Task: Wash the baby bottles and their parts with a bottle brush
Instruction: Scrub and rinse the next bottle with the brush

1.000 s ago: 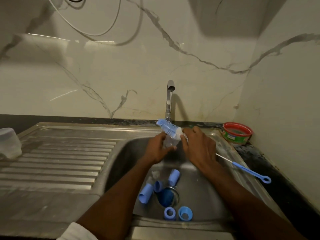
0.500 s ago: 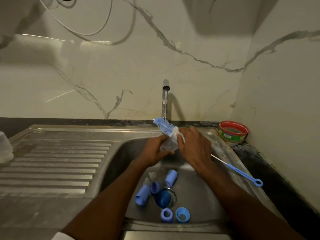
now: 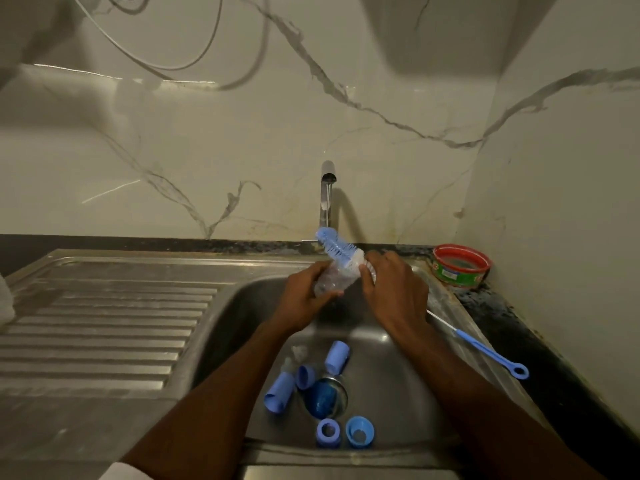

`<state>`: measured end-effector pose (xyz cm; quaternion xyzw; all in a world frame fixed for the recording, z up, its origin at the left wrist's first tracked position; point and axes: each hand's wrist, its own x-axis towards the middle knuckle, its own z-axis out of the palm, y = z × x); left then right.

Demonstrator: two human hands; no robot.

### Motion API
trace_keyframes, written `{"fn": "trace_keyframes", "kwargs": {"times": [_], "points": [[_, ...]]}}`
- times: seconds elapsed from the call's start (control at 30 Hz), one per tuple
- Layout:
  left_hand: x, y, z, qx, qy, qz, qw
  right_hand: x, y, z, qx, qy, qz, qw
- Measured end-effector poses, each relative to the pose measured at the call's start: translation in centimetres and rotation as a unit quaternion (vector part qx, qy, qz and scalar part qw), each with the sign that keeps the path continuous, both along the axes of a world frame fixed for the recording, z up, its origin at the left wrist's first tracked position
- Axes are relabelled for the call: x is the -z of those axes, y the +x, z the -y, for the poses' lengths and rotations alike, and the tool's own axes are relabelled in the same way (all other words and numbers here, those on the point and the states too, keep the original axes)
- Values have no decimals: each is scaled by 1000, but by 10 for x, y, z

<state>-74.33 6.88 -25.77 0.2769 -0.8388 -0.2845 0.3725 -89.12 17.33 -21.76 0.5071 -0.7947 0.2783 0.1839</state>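
I'm at the scrubbing step: my left hand (image 3: 304,296) is curled round a clear bottle (image 3: 330,282) held over the sink (image 3: 398,375), and my right hand (image 3: 394,289) pinches the bottle brush (image 3: 337,247) near its bristles, which poke out past the bottle. Next, I judge, the brush must go into the bottle's mouth. Blue caps (image 3: 337,356) and rings (image 3: 359,432) wait by the drain.

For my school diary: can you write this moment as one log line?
left hand: holds clear bottle | right hand: grips bottle brush | place: over sink
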Motion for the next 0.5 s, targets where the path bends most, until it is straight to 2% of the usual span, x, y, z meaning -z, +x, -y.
{"fn": "trace_keyframes", "kwargs": {"times": [0.17, 0.33, 0.5], "points": [[-1, 9, 9, -86, 50, -32, 995, 8, -4, -10, -18, 23, -2, 1000], [0, 3, 0, -14, 23, 41, 999, 5, -3, -7, -18, 7, 9, 1000], [-4, -2, -2, -55, 21, 0, 998, 2, -4, -8, -9, 0, -15, 1000]]}}
